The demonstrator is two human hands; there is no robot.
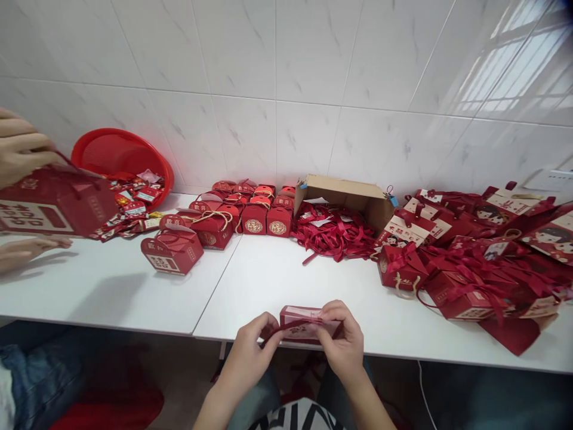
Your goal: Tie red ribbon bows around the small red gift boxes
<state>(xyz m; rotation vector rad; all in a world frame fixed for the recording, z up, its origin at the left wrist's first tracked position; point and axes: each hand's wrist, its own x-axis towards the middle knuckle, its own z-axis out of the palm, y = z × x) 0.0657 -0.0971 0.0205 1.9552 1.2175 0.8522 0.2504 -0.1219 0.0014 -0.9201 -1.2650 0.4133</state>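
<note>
Both my hands work at the lower centre of the frame, left hand [250, 349] pinching a dark red ribbon [286, 327] and right hand [344, 340] closed on the small red box [301, 315] it crosses, at the front edge of the white table [277, 275]; the ribbon seems to run under my right fingers too, though they hide it. At far left another person's hand [20, 149] grips a larger red box [54, 206] beside a red basin [119, 152], while finished boxes [255, 218] and a cardboard carton [347, 197] spilling loose ribbons [335, 236] line the wall.
</note>
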